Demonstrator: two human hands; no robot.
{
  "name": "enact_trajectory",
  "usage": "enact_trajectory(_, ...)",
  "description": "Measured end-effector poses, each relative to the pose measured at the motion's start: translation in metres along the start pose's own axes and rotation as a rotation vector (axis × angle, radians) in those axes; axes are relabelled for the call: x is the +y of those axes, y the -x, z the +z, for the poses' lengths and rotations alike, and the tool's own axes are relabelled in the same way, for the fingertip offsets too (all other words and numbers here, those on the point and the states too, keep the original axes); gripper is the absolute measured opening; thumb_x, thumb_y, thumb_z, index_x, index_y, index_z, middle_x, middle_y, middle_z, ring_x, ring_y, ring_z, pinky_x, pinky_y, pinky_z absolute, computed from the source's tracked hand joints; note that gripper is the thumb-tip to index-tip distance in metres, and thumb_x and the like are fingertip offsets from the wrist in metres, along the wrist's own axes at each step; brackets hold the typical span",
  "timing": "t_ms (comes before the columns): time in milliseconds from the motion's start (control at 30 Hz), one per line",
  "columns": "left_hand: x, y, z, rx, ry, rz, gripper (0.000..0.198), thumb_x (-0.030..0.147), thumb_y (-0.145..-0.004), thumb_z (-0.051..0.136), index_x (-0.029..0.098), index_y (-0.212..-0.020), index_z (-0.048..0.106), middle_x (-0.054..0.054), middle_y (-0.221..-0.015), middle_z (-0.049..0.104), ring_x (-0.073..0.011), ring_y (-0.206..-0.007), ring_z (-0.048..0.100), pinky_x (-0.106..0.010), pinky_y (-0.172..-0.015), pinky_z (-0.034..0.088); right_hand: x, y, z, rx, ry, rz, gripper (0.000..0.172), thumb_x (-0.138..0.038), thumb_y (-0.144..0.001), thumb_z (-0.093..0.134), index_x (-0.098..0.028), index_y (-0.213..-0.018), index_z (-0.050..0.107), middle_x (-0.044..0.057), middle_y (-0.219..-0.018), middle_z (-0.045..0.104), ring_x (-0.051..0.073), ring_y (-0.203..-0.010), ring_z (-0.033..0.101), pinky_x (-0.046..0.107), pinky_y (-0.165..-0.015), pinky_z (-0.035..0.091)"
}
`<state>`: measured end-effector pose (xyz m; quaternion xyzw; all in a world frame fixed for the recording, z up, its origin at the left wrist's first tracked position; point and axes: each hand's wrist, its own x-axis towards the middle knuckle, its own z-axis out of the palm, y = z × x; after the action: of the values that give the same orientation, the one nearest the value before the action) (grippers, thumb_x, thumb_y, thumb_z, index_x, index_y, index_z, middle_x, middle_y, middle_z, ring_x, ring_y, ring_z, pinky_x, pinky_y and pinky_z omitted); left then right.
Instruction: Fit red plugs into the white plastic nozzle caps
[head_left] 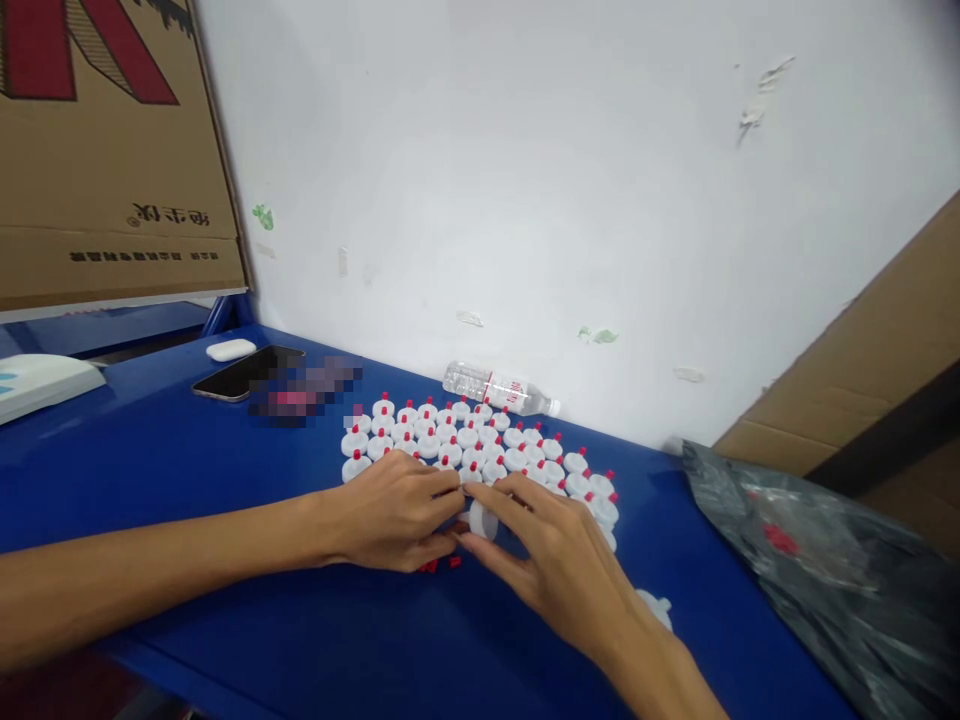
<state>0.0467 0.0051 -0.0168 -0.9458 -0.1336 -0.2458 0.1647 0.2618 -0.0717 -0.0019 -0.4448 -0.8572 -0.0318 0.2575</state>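
Note:
In front of me, my right hand (551, 545) grips a white round plastic piece (484, 521) between thumb and fingers. My left hand (397, 510) is closed in a pinch at the piece's narrow left end; whatever its fingertips hold is hidden. Just beyond both hands stand rows of similar white round pieces (467, 437), each topped with a small red cap. Several loose red caps (454, 562) lie on the table below my left fingers. Another white piece (656, 607), with no red cap showing, lies partly hidden behind my right wrist.
A clear plastic bottle (499, 388) lies along the wall on the blue table (360, 640). To the left are a phone (244, 374), a white case (231, 350) and a large cardboard box (112, 170). A dark plastic bag (840, 590) with red bits covers the right side.

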Motion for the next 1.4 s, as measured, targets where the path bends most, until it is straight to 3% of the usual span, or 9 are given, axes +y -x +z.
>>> enact_trajectory(467, -0.004, 0.001, -0.003, 0.074, -0.058, 0.031, 0.016, 0.025, -0.103, 0.042, 0.018, -0.095, 0.054, -0.001, -0.084, 0.067, -0.0112, -0.050, 0.056, -0.026, -0.043, 0.039, 0.002, 0.000, -0.004, 0.068, 0.018, 0.042, 0.038, -0.043, -0.101, 0.055, -0.025, -0.135, 0.060, 0.008, -0.108, 0.071, 0.020, -0.090, 0.071, 0.030, -0.072, 0.057)
enact_trajectory(600, -0.004, -0.001, -0.003, 0.156, -0.056, 0.042, 0.022, 0.029, -0.107, 0.039, 0.017, -0.096, 0.054, 0.000, -0.080, 0.066, -0.0096, -0.048, 0.055, -0.025, -0.042, 0.038, 0.002, 0.000, -0.006, 0.047, 0.008, 0.066, 0.042, -0.043, -0.104, 0.047, -0.023, -0.140, 0.056, 0.010, -0.114, 0.072, 0.022, -0.093, 0.072, 0.032, -0.075, 0.059)
enact_trajectory(800, -0.003, -0.002, -0.006, 0.234, -0.042, 0.054, 0.032, 0.042, -0.108, 0.043, 0.018, -0.090, 0.054, 0.003, -0.073, 0.063, -0.0067, -0.046, 0.052, -0.021, -0.044, 0.038, 0.003, 0.000, -0.006, 0.081, -0.120, 0.109, 0.036, -0.038, -0.105, 0.046, -0.027, -0.138, 0.057, 0.006, -0.113, 0.076, 0.020, -0.089, 0.074, 0.032, -0.081, 0.059)
enact_trajectory(900, -0.003, -0.001, -0.007, 0.262, 0.000, 0.032, 0.032, 0.046, -0.106, 0.047, 0.018, -0.090, 0.054, 0.002, -0.075, 0.063, -0.0076, -0.050, 0.054, -0.021, -0.047, 0.041, -0.001, 0.001, -0.008, 0.015, -0.142, 0.130, 0.047, -0.045, -0.100, 0.055, -0.029, -0.144, 0.050, 0.007, -0.124, 0.072, 0.021, -0.090, 0.074, 0.035, -0.081, 0.060)
enact_trajectory(967, -0.003, 0.000, -0.008, 0.303, 0.027, -0.018, 0.037, 0.055, -0.101, 0.051, 0.019, -0.096, 0.055, -0.002, -0.085, 0.065, -0.0087, -0.056, 0.058, -0.020, -0.050, 0.044, -0.005, 0.001, -0.008, -0.014, -0.168, 0.136, 0.067, -0.055, -0.090, 0.067, -0.030, -0.147, 0.045, 0.008, -0.130, 0.069, 0.023, -0.093, 0.073, 0.038, -0.081, 0.061)
enact_trajectory(1033, -0.001, -0.001, -0.008, 0.337, 0.031, -0.075, 0.048, 0.066, -0.095, 0.052, 0.020, -0.109, 0.056, -0.007, -0.101, 0.067, -0.0124, -0.068, 0.065, -0.020, -0.053, 0.049, -0.008, 0.001, -0.006, -0.018, -0.189, 0.132, 0.075, -0.061, -0.080, 0.075, -0.028, -0.142, 0.049, 0.008, -0.125, 0.071, 0.025, -0.096, 0.073, 0.040, -0.080, 0.061)
enact_trajectory(1167, 0.002, -0.001, -0.008, 0.269, 0.054, -0.068, 0.060, 0.065, -0.098, 0.048, 0.019, -0.138, 0.048, -0.014, -0.123, 0.067, -0.0195, -0.097, 0.072, -0.024, -0.068, 0.060, -0.009, 0.000, 0.003, 0.018, -0.145, 0.086, 0.065, -0.062, -0.082, 0.072, -0.021, -0.130, 0.057, 0.009, -0.108, 0.075, 0.028, -0.094, 0.074, 0.040, -0.075, 0.061)
enact_trajectory(1233, 0.003, -0.001, -0.008, 0.247, 0.079, -0.035, 0.061, 0.060, -0.100, 0.049, 0.017, -0.143, 0.045, -0.012, -0.120, 0.071, -0.0180, -0.095, 0.074, -0.024, -0.072, 0.061, -0.008, 0.000, 0.005, 0.034, -0.123, 0.061, 0.066, -0.062, -0.084, 0.070, -0.020, -0.133, 0.054, 0.010, -0.109, 0.075, 0.028, -0.093, 0.074, 0.039, -0.074, 0.060)
enact_trajectory(1400, 0.003, 0.001, -0.007, 0.260, 0.084, -0.041, 0.057, 0.056, -0.101, 0.051, 0.017, -0.142, 0.047, -0.010, -0.117, 0.074, -0.0148, -0.084, 0.076, -0.020, -0.064, 0.060, -0.011, 0.000, 0.001, 0.010, -0.143, 0.067, 0.055, -0.055, -0.093, 0.063, -0.021, -0.135, 0.052, 0.009, -0.112, 0.074, 0.026, -0.096, 0.074, 0.037, -0.074, 0.060)
